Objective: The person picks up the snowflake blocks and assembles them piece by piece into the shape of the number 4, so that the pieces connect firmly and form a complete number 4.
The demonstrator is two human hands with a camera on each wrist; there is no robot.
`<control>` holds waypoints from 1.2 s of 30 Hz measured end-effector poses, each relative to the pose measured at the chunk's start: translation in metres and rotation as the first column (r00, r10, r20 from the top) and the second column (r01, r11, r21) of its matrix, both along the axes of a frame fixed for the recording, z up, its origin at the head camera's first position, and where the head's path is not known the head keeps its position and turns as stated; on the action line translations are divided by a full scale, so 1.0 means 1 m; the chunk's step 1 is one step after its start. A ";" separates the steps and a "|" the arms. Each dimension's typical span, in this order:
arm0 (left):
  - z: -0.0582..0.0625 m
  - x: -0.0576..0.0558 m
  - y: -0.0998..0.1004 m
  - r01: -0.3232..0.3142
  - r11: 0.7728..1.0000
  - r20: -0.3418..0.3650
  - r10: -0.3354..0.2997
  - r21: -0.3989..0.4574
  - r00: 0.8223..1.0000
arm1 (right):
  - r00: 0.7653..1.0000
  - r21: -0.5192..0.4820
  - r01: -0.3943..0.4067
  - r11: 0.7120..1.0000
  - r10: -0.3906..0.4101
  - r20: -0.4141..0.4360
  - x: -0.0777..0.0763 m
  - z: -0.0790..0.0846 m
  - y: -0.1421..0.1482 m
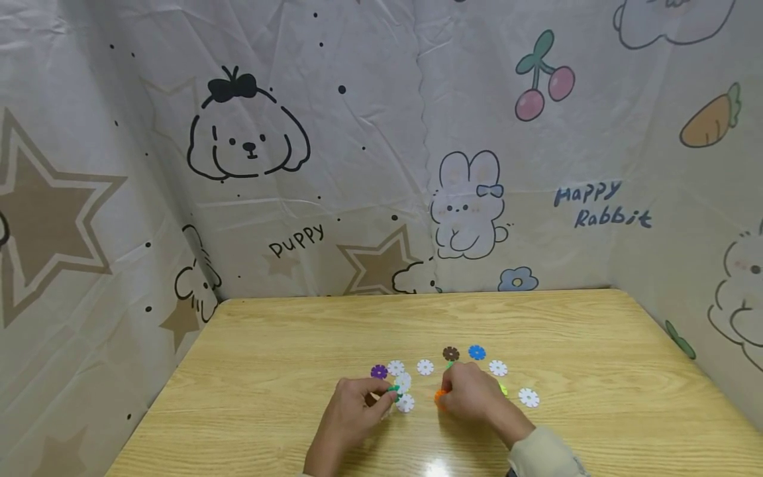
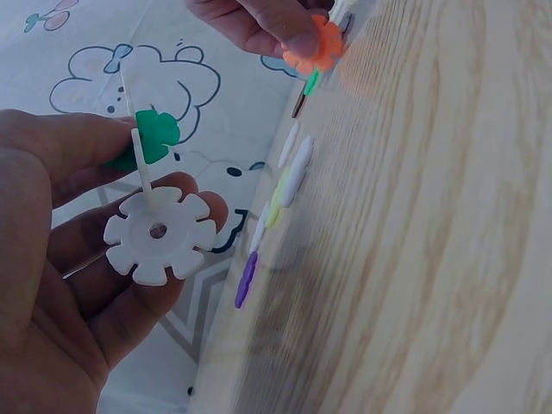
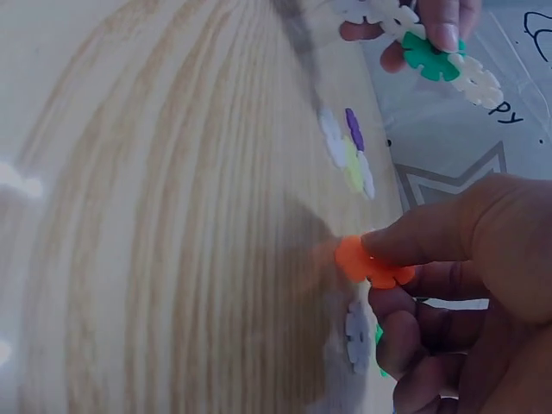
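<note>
Two narrow grips are holding: my left hand [image 1: 356, 409] is pinching a green notched disc [image 2: 160, 136] joined to white notched discs [image 2: 178, 246], above the wood-grain tabletop [image 1: 268, 364]; my right hand [image 1: 473, 394] is pinching an orange notched disc [image 3: 353, 261] near that surface. Beyond, a purple disc [image 1: 379, 371], brown disc [image 1: 451, 354] and blue disc [image 1: 477, 352] are lying flat.

The left hand [image 2: 60, 285] pinches a green disc [image 2: 159, 136]; a white piece [image 2: 141, 159], seen edge-on, stands against it and meets a notched white disc [image 2: 129, 235] with a central hole, turned flat to the camera. Bent fingers [image 2: 138, 319] lie behind that disc. At the top edge, the right hand [image 2: 259, 26] holds an orange disc [image 2: 315, 47]. Purple [image 2: 246, 280], pale yellow, white and brown discs lie on the wood-grained surface [image 2: 423, 241]. Printed fabric [image 2: 194, 26] with cherries and line drawings forms the background.
</note>
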State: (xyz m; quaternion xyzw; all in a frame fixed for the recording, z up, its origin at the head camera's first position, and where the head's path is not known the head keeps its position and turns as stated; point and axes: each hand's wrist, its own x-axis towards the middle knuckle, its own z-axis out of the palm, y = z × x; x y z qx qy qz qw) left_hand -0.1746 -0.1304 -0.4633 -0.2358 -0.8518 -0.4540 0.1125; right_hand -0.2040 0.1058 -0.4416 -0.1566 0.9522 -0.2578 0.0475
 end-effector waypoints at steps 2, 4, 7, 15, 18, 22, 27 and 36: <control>0.000 0.000 0.000 0.002 1.000 -0.002 -0.002 -0.002 1.000 | 1.000 -0.015 -0.013 1.000 0.013 0.010 0.000 0.000 0.002; -0.001 0.000 0.000 0.010 1.000 0.004 -0.010 -0.003 1.000 | 0.999 -0.039 -0.031 0.999 0.032 0.017 0.000 0.001 0.005; -0.001 0.000 0.000 0.028 1.000 0.035 -0.028 0.000 0.999 | 0.997 -0.093 -0.070 0.993 0.073 0.026 -0.001 0.001 0.009; 0.002 0.001 0.001 0.088 0.996 0.138 -0.088 0.006 0.987 | 0.980 -0.299 -0.160 0.941 0.188 0.067 -0.004 0.011 0.017; 0.003 0.002 0.001 0.113 0.994 0.164 -0.112 0.006 0.980 | 0.972 -0.378 -0.166 0.911 0.216 0.092 -0.002 0.017 0.019; 0.004 0.002 0.001 0.136 0.991 0.182 -0.136 0.015 0.974 | 0.967 -0.438 -0.192 0.878 0.246 0.069 -0.002 0.021 0.019; 0.005 0.003 0.003 0.136 0.991 0.208 -0.137 0.017 0.968 | 0.964 -0.461 -0.203 0.864 0.257 0.059 -0.001 0.024 0.017; 0.005 0.002 0.004 0.143 0.990 0.209 -0.140 0.002 0.968 | 0.960 -0.507 -0.201 0.838 0.272 0.069 0.002 0.026 0.014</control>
